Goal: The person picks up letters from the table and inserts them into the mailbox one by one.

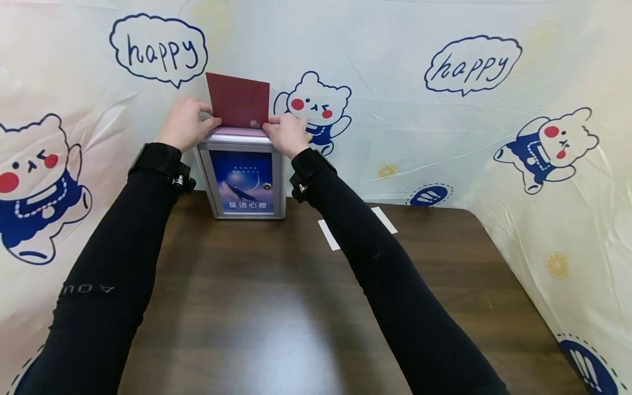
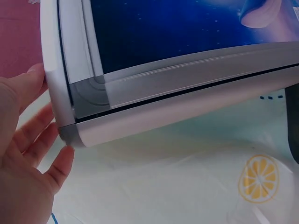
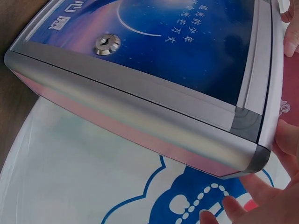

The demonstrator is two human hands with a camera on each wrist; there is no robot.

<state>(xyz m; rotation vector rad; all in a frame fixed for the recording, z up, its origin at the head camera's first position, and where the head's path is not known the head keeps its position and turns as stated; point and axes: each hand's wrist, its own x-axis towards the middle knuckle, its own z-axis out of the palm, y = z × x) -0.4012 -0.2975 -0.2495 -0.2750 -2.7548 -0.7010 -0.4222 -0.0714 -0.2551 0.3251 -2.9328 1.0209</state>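
Observation:
A dark red card with a small pale emblem stands upright at the top of a silver-framed box. My left hand pinches its lower left corner, thumb in front. At the lower right corner, my right hand holds the card the same way. The card's bottom edge meets the box top. On the box's blue front panel is a round keyhole lock. In the left wrist view, the fingers of the left hand spread beside the box's upper corner.
Two white paper strips lie on the brown wooden table, partly hidden by the right sleeve. A pale cloth printed with bears and "happy" bubbles hangs behind the box and round the table's sides.

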